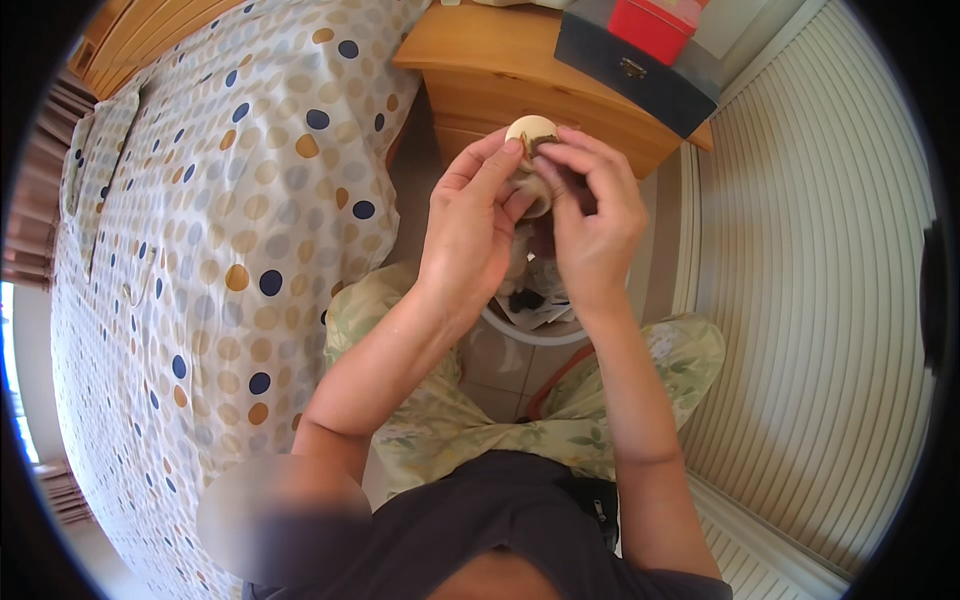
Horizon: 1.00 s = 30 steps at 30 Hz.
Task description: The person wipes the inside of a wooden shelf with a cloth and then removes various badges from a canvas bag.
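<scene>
My left hand [474,206] and my right hand [596,202] are raised close together in front of me. Between their fingertips is a small round pale-yellow object [532,129], like a disc or lid, with something small and dark green-brown at its lower edge. A pale, soft-looking curled piece [535,196] hangs just below it, partly behind the fingers of my left hand; what it is I cannot tell. Under my hands stands a white round bin [534,337], holding papers, clear plastic and a black item [526,300]. My forearms hide part of the bin.
A bed with a dotted cover [247,225] lies at the left. Ahead stands a wooden cabinet [480,45], bearing a dark box with a metal clasp [637,75] and a red box [654,30]. A ribbed pale panel [817,262] runs along the right.
</scene>
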### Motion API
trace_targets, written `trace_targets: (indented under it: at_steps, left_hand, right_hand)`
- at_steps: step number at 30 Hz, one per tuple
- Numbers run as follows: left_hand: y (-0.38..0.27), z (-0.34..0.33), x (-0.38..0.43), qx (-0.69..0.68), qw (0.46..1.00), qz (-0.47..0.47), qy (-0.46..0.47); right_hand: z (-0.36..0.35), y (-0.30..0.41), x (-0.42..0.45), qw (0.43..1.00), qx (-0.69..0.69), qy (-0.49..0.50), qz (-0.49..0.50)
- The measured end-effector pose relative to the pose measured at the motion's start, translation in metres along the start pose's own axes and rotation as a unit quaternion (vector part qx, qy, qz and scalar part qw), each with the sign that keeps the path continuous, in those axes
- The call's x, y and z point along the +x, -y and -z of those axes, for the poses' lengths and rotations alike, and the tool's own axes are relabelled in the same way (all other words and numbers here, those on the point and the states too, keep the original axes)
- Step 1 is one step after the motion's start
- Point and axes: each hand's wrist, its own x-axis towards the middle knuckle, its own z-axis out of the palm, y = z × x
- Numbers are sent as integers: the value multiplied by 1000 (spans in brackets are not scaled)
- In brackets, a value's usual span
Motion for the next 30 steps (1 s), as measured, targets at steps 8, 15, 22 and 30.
trace_targets:
  at_steps: [8, 15, 22, 30]
  left_hand:
    - [1, 1, 1, -21, 1000, 21, -2]
    - [3, 0, 0, -1, 1000, 26, 2]
    - [-7, -1, 3, 16, 1000, 7, 6]
    - [-2, -9, 0, 8, 999, 43, -19]
  right_hand:
    - [4, 0, 1, 989, -88, 44, 114]
    - [30, -8, 14, 958, -137, 161, 196]
    - [53, -19, 23, 946, -207, 165, 188]
    - [41, 1, 12, 999, 0, 45, 14]
